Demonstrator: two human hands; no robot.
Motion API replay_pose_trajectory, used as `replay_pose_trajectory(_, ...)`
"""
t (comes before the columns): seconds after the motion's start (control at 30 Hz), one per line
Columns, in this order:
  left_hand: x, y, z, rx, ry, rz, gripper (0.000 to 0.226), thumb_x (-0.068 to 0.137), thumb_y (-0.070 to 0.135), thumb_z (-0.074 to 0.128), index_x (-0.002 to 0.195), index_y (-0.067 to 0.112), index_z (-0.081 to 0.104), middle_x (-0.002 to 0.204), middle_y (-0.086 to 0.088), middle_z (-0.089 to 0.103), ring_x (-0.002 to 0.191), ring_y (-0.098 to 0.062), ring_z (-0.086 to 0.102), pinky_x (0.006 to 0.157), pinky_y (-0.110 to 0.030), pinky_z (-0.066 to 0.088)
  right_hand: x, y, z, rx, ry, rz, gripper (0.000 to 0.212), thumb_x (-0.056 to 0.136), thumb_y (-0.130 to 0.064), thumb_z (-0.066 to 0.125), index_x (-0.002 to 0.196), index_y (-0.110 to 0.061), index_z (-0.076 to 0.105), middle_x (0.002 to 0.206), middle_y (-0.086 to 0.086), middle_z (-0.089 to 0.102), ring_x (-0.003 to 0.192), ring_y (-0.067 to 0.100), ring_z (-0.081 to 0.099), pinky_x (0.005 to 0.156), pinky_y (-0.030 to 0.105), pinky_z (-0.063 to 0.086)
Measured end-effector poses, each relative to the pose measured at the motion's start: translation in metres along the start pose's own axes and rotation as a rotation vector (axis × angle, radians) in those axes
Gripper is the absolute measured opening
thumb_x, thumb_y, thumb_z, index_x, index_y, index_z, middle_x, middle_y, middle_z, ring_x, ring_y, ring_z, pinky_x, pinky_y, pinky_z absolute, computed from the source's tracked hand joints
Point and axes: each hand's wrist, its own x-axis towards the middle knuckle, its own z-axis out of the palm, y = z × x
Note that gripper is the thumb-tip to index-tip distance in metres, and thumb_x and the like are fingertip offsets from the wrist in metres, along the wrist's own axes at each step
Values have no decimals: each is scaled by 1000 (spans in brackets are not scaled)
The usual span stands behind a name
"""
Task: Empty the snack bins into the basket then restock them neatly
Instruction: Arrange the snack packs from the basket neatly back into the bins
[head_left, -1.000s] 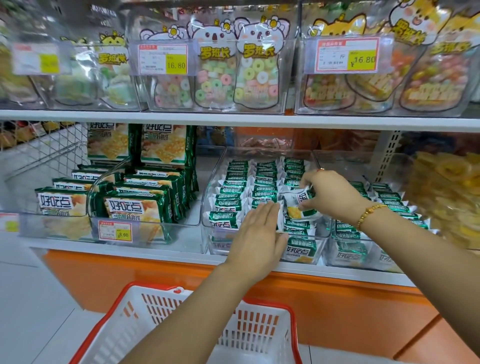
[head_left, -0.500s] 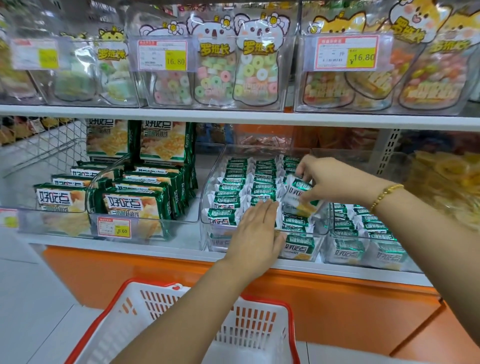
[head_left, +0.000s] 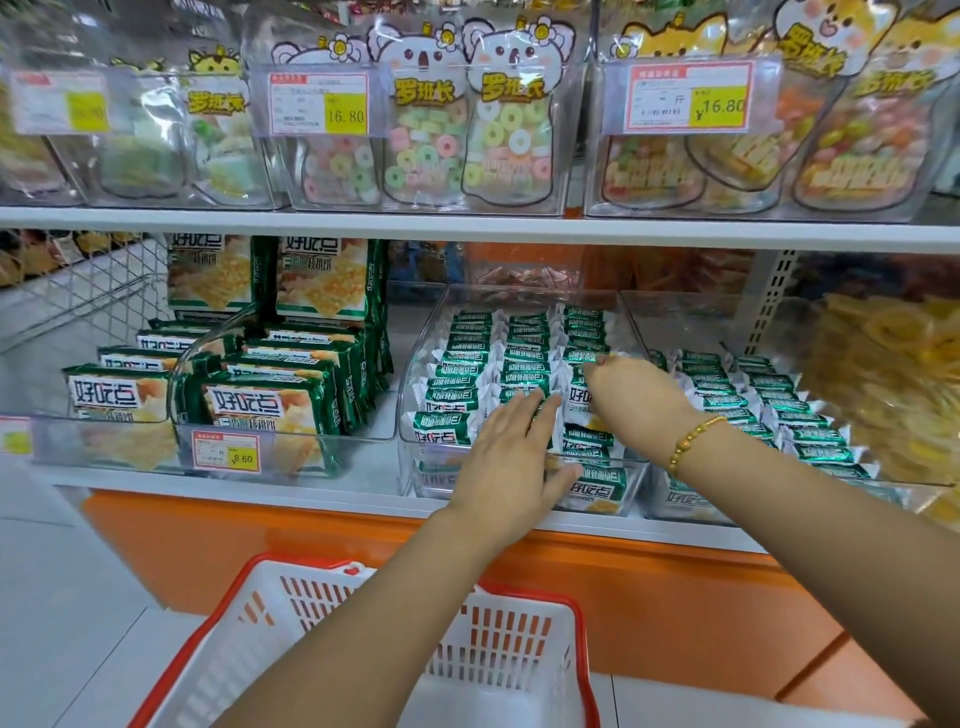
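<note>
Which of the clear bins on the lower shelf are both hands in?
The middle bin, holding three rows of small green packets; left hand lies flat on them, right hand pinches one packet. Neighbouring bins are untouched.

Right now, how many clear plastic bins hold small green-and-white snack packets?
2. The middle clear plastic bin, where the right hand pinches a green-and-white snack packet, and the right clear plastic bin beside it. Others may be hidden.

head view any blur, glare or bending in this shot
Head view: the yellow snacks at the right edge smear soft, glare hazes the upper bins, the shelf edge runs tilted, barely bowed; centre packets read sharp.
</note>
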Motion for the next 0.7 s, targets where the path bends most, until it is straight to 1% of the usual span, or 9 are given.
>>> replay_pose_trajectory(0.07, 1, 0, 1, 2, -2, 0, 72, 96, 50, 42, 153, 21, 9, 160, -2, 9, 147, -16, 3, 117, -27, -4, -4, -4, 11, -46, -30, -14, 52, 91, 2, 45, 140, 7, 28, 139, 24, 43, 123, 34, 48, 94, 37, 45)
replay_pose_trajectory(0.17, 0, -2, -1, -37, -5, 13, 72, 96, 50, 42, 153, 22, 9, 160, 0, 8, 147, -15, 1, 117, -27, -3, -12, -7, 16, -99, -79, -43, 67, 96, -5, 35, 149, 3, -4, 157, 23, 6, 144, 34, 17, 116, 39, 23)
replay_pose_trajectory(0.3, -24, -12, -16, -82, 41, 96, 62, 99, 41, 42, 152, 18, 19, 158, 4, 17, 146, -8, 5, 116, -20, 4, -17, -5, 12, -91, -95, -50, 69, 96, -8, 34, 150, -2, -8, 158, 20, 0, 146, 33, 11, 117, 40, 18)
replay_pose_trajectory(0.37, -42, -23, -28, -87, 95, 119, 49, 98, 36, 42, 144, 19, 36, 149, 3, 36, 139, -8, 26, 110, -21, 24, -21, -7, 11, -11, -57, -20, 69, 95, -7, 36, 151, -2, -5, 158, 20, 3, 146, 33, 10, 118, 39, 16)
replay_pose_trajectory(0.43, -63, -42, -38, -49, 104, 107, 36, 95, 39, 37, 118, 19, 56, 116, 3, 57, 107, -11, 51, 85, -23, 44, -30, -17, 10, 163, 114, 21, 62, 93, -5, 42, 148, 4, 15, 152, 24, 23, 139, 36, 26, 111, 38, 29)
replay_pose_trajectory(0.5, -86, -67, -42, 0, 64, 35, 40, 92, 44, 30, 90, 17, 60, 84, 6, 55, 75, -11, 51, 62, -25, 39, -46, -36, 9, 308, 411, -36, 34, 90, -1, 53, 122, 7, 53, 118, 25, 55, 104, 37, 55, 80, 38, 48)
replay_pose_trajectory(0.53, -98, -80, -41, 19, 17, -24, 44, 91, 47, 27, 81, 17, 58, 76, 6, 53, 66, -11, 49, 57, -28, 37, -57, -47, 6, 372, 492, -91, 18, 89, -3, 56, 105, 4, 61, 99, 20, 60, 85, 35, 58, 66, 36, 47)
replay_pose_trajectory(0.6, -129, -110, -33, 43, -110, -154, 45, 90, 49, 28, 74, 18, 56, 68, 6, 54, 59, -14, 49, 53, -30, 38, -74, -77, 10, 504, 402, -191, 16, 96, -15, 47, 97, -4, 58, 89, 13, 58, 73, 30, 56, 59, 34, 41)
replay_pose_trajectory(0.7, -177, -144, -13, 4, -321, -394, 29, 95, 37, 45, 79, 18, 59, 70, 5, 60, 61, -15, 56, 53, -25, 39, -82, -126, 43, 563, 181, -298, 23, 100, -24, 38, 107, -10, 54, 100, 9, 59, 83, 26, 58, 69, 36, 46)
